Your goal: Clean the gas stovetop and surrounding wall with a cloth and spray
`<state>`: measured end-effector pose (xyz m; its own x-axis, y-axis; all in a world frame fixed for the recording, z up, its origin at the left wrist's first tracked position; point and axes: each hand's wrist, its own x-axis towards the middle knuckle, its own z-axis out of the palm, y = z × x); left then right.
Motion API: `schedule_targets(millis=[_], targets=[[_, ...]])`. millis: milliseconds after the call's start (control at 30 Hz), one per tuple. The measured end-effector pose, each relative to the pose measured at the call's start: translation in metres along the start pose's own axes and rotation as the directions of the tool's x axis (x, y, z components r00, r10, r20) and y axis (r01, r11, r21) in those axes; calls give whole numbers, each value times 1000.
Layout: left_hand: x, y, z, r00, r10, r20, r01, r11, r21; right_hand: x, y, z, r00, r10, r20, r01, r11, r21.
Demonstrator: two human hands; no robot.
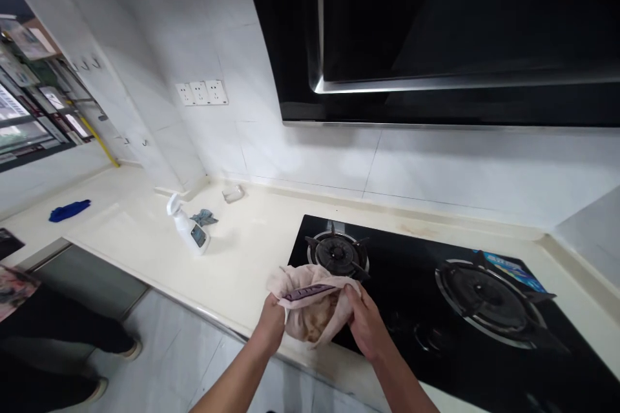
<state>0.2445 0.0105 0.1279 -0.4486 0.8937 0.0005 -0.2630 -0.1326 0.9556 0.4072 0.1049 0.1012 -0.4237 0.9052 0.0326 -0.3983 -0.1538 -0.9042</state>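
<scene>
A pale pink cloth (pixel 314 310) with brown stains and a dark purple printed band is stretched between my hands, above the counter's front edge and the left corner of the gas stove (pixel 387 284). My left hand (pixel 271 322) is closed on its left side, and my right hand (pixel 361 319) grips its right side. The cloth sags in folds between them and covers part of the stove's corner. Just behind it is the left burner (pixel 338 253). Some of my fingers are hidden by the fabric.
A white spray bottle (pixel 188 226) stands on the cream counter (pixel 242 251), beside a grey-green rag (pixel 204 217). Farther left lies a blue cloth (pixel 70 210). The black range hood (pixel 436 26) overhangs the stove. Another person's legs (pixel 62 322) are at the lower left.
</scene>
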Motion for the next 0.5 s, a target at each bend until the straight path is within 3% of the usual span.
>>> schedule_targets(millis=[67,133,233,400,500], targets=[[2,0,-11,996,86,-23,-79,974,210,-1,2,-2,999,-14,32,15,999,-34],[7,2,-24,987,161,-25,-136,895,425,-1,0,2,997,-47,56,54,991,-120],[23,9,-41,969,248,3,-199,770,606,4,-9,13,990,-119,78,138,938,-319],[69,22,-75,901,384,200,-411,615,673,30,-17,33,928,-297,225,372,750,-547],[89,19,-106,872,374,316,-467,439,768,45,6,33,892,-327,314,450,555,-700]])
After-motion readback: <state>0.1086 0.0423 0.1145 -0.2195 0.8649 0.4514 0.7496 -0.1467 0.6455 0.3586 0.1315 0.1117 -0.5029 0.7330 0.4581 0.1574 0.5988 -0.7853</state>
